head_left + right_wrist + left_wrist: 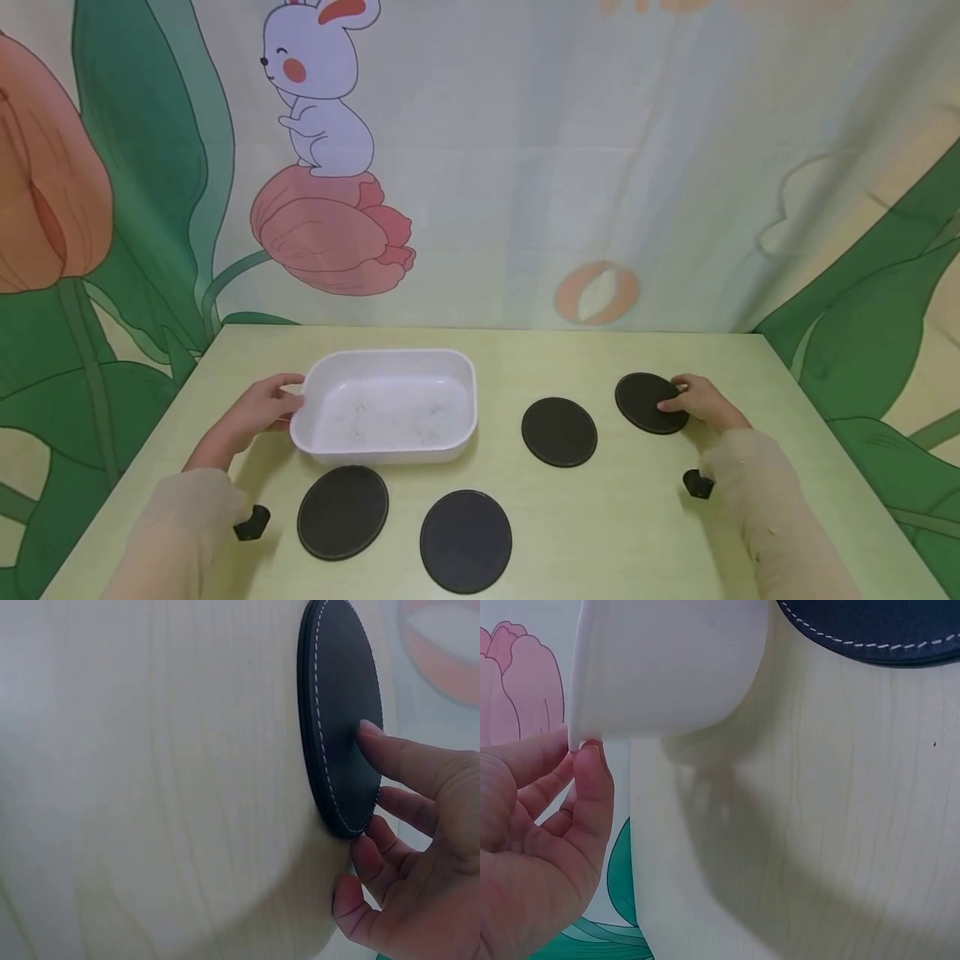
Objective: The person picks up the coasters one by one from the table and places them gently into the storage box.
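Note:
A white rectangular dish (390, 457) with rounded corners is at the left-centre of the table, with nothing inside. My left hand (262, 410) pinches its left rim; in the left wrist view the thumb (594, 784) and fingertips meet at that edge. Toward the back right, my right hand (701, 402) grips a round black coaster (639, 402) by its right edge. The right wrist view shows my thumb (405, 759) on the coaster's top face and the other fingers at or under its edge. White stitching (319, 712) runs round its thick, layered-looking rim.
Three more black round coasters lie on the pale wood-grain table (600, 525): one right of the dish (559, 432), one at its front left (343, 512), one front centre (466, 542). A printed curtain (480, 167) hangs behind the table's back edge.

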Tool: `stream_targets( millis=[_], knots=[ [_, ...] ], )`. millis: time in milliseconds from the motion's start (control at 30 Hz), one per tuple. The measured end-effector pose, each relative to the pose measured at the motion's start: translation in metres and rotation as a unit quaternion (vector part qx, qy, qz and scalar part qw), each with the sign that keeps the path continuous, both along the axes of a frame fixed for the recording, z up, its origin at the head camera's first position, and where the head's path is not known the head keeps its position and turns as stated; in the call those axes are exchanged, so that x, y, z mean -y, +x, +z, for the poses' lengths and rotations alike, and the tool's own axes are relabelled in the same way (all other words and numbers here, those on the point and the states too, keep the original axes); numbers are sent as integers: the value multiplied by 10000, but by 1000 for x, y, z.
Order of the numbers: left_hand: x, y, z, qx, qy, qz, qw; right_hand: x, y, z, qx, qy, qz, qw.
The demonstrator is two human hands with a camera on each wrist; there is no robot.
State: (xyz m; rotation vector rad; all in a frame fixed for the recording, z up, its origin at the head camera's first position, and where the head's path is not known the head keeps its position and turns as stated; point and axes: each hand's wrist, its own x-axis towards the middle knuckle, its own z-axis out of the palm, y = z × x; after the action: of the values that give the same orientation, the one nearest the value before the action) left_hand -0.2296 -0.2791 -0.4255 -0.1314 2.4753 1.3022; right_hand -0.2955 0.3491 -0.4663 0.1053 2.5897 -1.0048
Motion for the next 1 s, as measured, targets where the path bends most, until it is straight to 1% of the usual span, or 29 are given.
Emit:
stream_targets(
  millis=[200,467,600,767,1000],
  knots=[
    [0,0,-2,36,-45,34,10000,1,0,2,25,-25,-23,10000],
    [-2,-1,-1,64,-106,118,9999,0,-2,2,176,287,-303,9990],
    [-3,0,-1,29,-84,112,9999,-1,-5,0,214,298,-409,9985],
    [-3,1,0,3,-86,126,9999,-2,-8,-4,236,254,-424,9985],
    [0,0,-3,30,-90,187,9998,-2,-10,-4,293,290,-416,9983]
  ],
)
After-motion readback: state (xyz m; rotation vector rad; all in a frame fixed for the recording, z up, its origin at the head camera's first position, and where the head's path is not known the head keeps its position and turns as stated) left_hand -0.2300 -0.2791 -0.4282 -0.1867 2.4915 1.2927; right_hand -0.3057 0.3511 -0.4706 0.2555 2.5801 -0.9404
